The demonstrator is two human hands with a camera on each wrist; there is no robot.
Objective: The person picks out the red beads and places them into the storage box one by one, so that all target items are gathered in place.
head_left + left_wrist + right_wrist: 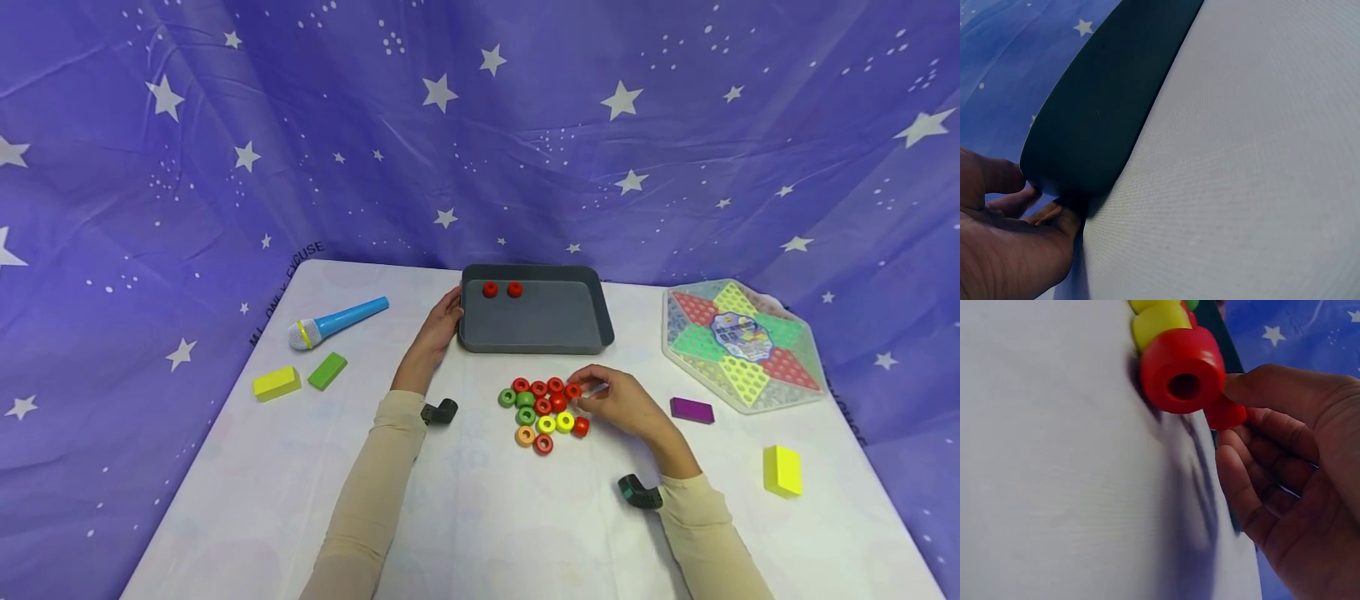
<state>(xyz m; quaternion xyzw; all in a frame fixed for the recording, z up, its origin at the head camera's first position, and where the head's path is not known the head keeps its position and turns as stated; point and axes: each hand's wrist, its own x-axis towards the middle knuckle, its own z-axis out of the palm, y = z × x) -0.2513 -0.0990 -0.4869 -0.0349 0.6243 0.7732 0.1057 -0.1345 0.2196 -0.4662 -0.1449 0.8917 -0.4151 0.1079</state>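
Note:
A dark grey rectangular tray (pixel 540 321) lies at the back of the table with two red beads (pixel 490 289) inside, near its far left corner. My left hand (pixel 438 330) grips the tray's left side; in the left wrist view the thumb is at the rim and fingers curl at the lower corner. In front of the tray is a cluster of ring-shaped beads, red, green (pixel 526 416), yellow (pixel 565 422) and orange (pixel 525 436). At the cluster's right edge my right hand (pixel 621 404) pinches a red bead (pixel 1227 416) between thumb and fingers.
To the left lie a blue toy microphone (pixel 348 318), a green block (pixel 327 372) and a yellow block (pixel 277 383). On the right are a hexagonal Chinese checkers board (pixel 742 343), a purple block (pixel 692 410) and another yellow block (pixel 782 472). A starry cloth (pixel 525 150) hangs behind the table.

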